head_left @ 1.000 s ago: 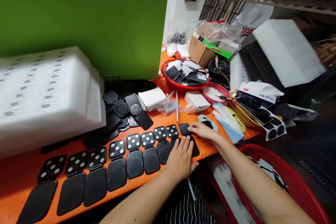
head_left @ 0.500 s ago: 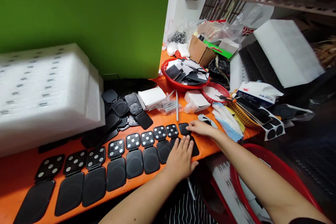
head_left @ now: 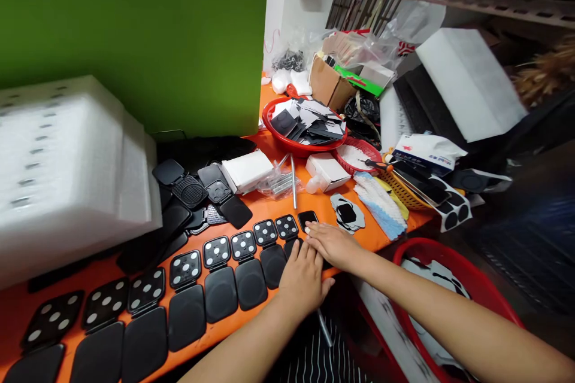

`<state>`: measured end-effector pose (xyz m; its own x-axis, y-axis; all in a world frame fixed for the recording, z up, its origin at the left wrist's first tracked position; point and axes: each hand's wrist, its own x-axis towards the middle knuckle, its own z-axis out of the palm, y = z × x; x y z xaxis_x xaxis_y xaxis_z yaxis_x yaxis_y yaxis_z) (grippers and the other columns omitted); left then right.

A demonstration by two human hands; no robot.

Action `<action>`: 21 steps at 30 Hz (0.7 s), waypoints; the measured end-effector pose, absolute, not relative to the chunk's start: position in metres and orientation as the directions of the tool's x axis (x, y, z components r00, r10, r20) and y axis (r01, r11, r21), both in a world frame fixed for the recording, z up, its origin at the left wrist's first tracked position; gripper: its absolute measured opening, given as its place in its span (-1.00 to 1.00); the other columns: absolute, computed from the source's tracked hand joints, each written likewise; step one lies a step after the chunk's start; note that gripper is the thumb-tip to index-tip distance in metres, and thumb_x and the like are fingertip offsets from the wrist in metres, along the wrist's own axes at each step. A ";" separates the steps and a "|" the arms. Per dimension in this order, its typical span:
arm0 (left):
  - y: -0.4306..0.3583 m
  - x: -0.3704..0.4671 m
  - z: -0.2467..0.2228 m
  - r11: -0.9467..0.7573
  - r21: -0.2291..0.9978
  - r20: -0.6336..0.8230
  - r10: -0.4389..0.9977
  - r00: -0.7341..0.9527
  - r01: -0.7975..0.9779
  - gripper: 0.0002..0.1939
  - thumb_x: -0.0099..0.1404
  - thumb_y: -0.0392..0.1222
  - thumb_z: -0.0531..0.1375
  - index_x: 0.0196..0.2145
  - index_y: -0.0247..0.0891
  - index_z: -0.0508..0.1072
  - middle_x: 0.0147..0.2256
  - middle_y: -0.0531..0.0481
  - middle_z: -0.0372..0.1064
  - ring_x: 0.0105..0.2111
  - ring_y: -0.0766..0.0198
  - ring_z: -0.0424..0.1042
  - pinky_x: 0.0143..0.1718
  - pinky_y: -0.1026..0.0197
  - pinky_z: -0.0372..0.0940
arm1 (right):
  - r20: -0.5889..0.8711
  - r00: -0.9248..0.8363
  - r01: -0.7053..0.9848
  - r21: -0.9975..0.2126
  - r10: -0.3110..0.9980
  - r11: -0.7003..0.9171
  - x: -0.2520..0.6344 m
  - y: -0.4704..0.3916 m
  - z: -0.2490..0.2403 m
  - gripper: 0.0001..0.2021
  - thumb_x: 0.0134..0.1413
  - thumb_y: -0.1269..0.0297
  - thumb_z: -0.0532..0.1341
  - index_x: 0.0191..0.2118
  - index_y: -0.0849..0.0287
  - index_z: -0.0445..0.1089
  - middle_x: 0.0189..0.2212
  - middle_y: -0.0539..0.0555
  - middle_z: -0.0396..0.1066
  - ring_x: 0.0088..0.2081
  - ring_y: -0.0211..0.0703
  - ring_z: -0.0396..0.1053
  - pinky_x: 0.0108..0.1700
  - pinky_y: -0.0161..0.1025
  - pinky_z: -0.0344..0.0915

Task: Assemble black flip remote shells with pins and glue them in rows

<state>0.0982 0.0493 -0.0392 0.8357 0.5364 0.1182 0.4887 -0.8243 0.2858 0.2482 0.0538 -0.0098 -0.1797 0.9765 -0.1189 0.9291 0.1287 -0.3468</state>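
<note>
The left hand [head_left: 302, 280] lies flat and open, palm down, fingers extended over the lower half of the last hinged black piece [head_left: 307, 219]. The right hand [head_left: 335, 246] is also open, loosely stretched, its fingertips at that piece's small upper square. The piece ends a row of dotted black pieces [head_left: 184, 270] on the orange bench [head_left: 269, 208], near some grey cutouts [head_left: 357, 219].

"Surface?"
"Orange table [head_left: 269, 206]."
"On it?"
"Row of hinged black pads [head_left: 220, 295], pile of black pads [head_left: 189, 191], white foam block [head_left: 67, 161], red bowl [head_left: 287, 142], two white boxes [head_left: 248, 170], blue-white cloth [head_left: 381, 206], yellow basket [head_left: 411, 191]."
</note>
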 end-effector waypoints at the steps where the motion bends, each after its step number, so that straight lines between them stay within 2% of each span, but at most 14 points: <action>1: 0.049 0.099 -0.039 -0.826 0.284 0.114 0.533 0.839 0.486 -0.27 0.27 0.19 -0.05 0.18 -0.47 0.17 0.16 -0.33 0.16 0.19 -0.04 0.07 0.19 -0.09 -0.07 | -0.133 -0.172 0.935 -0.334 0.976 0.119 0.248 0.055 -0.013 -0.61 0.23 0.23 -0.05 0.04 0.23 0.37 0.12 0.19 0.24 0.16 -0.03 0.18 0.20 -0.05 0.06; 6: 0.049 0.098 -0.038 -0.837 0.261 0.119 0.523 0.844 0.482 -0.26 0.26 0.19 -0.03 0.18 -0.48 0.16 0.19 -0.36 0.09 0.21 -0.08 0.01 0.18 -0.09 -0.08 | -0.147 -0.104 0.950 -0.308 0.984 0.055 0.242 0.070 -0.020 -0.62 0.20 0.24 0.00 0.03 0.22 0.38 0.07 0.19 0.30 0.11 0.00 0.25 0.19 -0.05 0.09; 9: 0.048 0.097 -0.038 -0.841 0.251 0.129 0.519 0.845 0.479 -0.27 0.25 0.19 -0.01 0.16 -0.46 0.19 0.16 -0.35 0.15 0.19 -0.09 0.05 0.18 -0.10 -0.08 | -0.140 -0.018 0.951 -0.309 0.990 -0.026 0.232 0.074 -0.017 -0.63 0.20 0.25 0.00 0.01 0.24 0.40 0.07 0.21 0.31 0.11 0.01 0.25 0.20 -0.06 0.07; 11: 0.047 0.097 -0.041 -0.841 0.250 0.141 0.522 0.842 0.480 -0.26 0.24 0.19 0.00 0.17 -0.46 0.19 0.14 -0.35 0.17 0.18 -0.09 0.07 0.18 -0.10 -0.08 | -0.134 0.026 0.948 -0.311 0.991 -0.067 0.231 0.073 -0.010 -0.65 0.19 0.24 0.03 -0.03 0.21 0.43 0.04 0.17 0.35 0.08 -0.02 0.28 0.16 -0.13 0.12; 13: 0.046 0.097 -0.045 -0.838 0.249 0.168 0.530 0.831 0.485 -0.25 0.24 0.18 -0.01 0.20 -0.44 0.13 0.18 -0.34 0.11 0.20 -0.08 0.04 0.18 -0.10 -0.08 | -0.114 0.074 0.945 -0.308 0.991 -0.107 0.241 0.070 -0.001 -0.70 0.17 0.23 0.06 -0.09 0.13 0.46 -0.02 0.09 0.42 0.03 -0.09 0.33 0.09 -0.22 0.19; 15: 0.046 0.096 -0.048 -0.842 0.246 0.201 0.530 0.824 0.481 -0.26 0.25 0.15 -0.01 0.23 -0.42 0.06 0.23 -0.32 0.00 0.23 -0.05 -0.02 0.18 -0.11 -0.07 | -0.079 0.189 0.937 -0.285 0.979 -0.204 0.262 0.065 0.009 -0.72 0.19 0.24 0.04 -0.12 0.11 0.46 -0.07 0.08 0.44 -0.01 -0.11 0.35 0.04 -0.24 0.21; 17: 0.047 0.095 -0.049 -0.851 0.246 0.235 0.516 0.824 0.463 -0.27 0.26 0.12 -0.01 0.24 -0.41 0.03 0.25 -0.30 -0.06 0.24 -0.02 -0.05 0.18 -0.10 -0.06 | -0.044 0.357 0.903 -0.239 0.933 -0.357 0.287 0.060 0.016 -0.70 0.21 0.26 0.00 -0.12 0.20 0.43 -0.09 0.20 0.42 -0.04 -0.03 0.35 0.00 -0.16 0.21; 21: 0.047 0.087 -0.043 -0.870 0.302 0.311 0.475 0.823 0.389 -0.41 0.30 0.06 -0.02 0.19 -0.31 0.15 0.23 -0.16 0.04 0.23 0.08 -0.02 0.20 -0.01 -0.02 | -0.078 0.551 0.815 -0.162 0.831 -0.556 0.320 0.059 0.017 -0.68 0.03 0.10 0.20 -0.23 0.28 0.42 -0.20 0.31 0.41 -0.16 0.10 0.37 -0.14 -0.12 0.23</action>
<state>0.0872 0.0467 -0.0427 0.8231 0.4754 0.3108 0.3887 -0.8705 0.3019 0.3198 0.0594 0.0175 0.5512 0.8307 -0.0778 0.8152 -0.5560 -0.1620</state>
